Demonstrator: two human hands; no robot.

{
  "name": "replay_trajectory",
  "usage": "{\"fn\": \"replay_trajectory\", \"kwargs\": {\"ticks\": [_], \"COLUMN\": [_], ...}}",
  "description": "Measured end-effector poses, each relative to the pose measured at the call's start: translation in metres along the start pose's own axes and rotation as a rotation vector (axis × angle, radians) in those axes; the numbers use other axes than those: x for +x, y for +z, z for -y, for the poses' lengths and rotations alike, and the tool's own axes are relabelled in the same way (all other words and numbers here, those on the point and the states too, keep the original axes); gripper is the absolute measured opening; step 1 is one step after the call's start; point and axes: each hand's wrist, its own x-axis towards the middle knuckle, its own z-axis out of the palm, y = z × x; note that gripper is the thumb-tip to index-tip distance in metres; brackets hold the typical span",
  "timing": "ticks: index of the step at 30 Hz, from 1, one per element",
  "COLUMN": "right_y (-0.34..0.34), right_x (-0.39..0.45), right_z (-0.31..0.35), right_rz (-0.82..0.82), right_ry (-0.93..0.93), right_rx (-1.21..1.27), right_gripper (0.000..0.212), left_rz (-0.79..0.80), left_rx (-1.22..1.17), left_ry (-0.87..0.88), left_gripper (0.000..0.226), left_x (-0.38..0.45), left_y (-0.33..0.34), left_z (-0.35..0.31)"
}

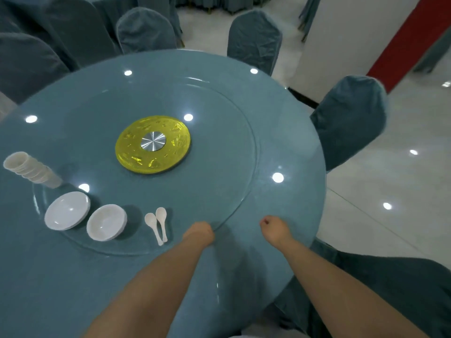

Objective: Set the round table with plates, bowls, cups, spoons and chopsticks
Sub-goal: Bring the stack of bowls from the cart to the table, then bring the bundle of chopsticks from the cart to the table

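A round table (73, 276) with a blue-grey cloth carries a glass turntable (231, 132). On the turntable's near left stand a stack of white plates (67, 211), a stack of white bowls (106, 222), two white spoons (157, 224) side by side, and a leaning stack of cream cups (31, 169) at the far left. My left hand (199, 234) grips the turntable's near rim, fingers curled over the glass edge. My right hand (274, 228) rests on the cloth just outside the rim, fingers curled under, holding nothing. No chopsticks are in view.
A gold disc with a steel hub (153, 143) marks the turntable's centre. Chairs in blue-grey covers ring the table: two at the back (146, 30) (255, 37), one at the right (349, 120), one near right (390, 289). A white wall and red pillar (410, 32) stand beyond.
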Motion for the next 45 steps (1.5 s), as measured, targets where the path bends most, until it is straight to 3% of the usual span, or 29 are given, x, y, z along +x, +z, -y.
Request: {"fn": "replay_trajectory", "kwargs": {"ticks": [4,13,18,25,34,45], "right_y": [-0.036,-0.137,-0.192,-0.214,-0.138,0.039], "right_x": [-0.029,-0.142,-0.203,-0.317,-0.476,-0.633], "right_z": [-0.035,-0.172,-0.267,-0.404,-0.490,-0.495], "right_rz": [-0.064,-0.256,-0.425,-0.641,-0.948,-1.289], "right_ry": [0.005,0.058,0.193,0.476,0.884,1.389], "right_rx": [0.093,0.337,0.455,0.672,0.872,1.221], "right_gripper": [0.028,0.031,0.029,0.031,0.029,0.019], "left_rz": [-0.061,-0.140,-0.110,-0.005,0.255,0.536], "left_rx": [0.003,0.055,0.126,0.254,0.533,0.899], "left_ry": [0.053,0.396,0.617,1.006,1.425,1.671], "left_gripper": [0.038,0.036,0.037,0.036,0.032,0.037], "left_x": [-0.031,-0.148,-0.219,-0.315,-0.435,-0.551], "left_y": [-0.011,0.018,0.059,0.146,0.272,0.430], "left_z": [-0.051,-0.239,-0.352,-0.465,-0.526,-0.470]}}
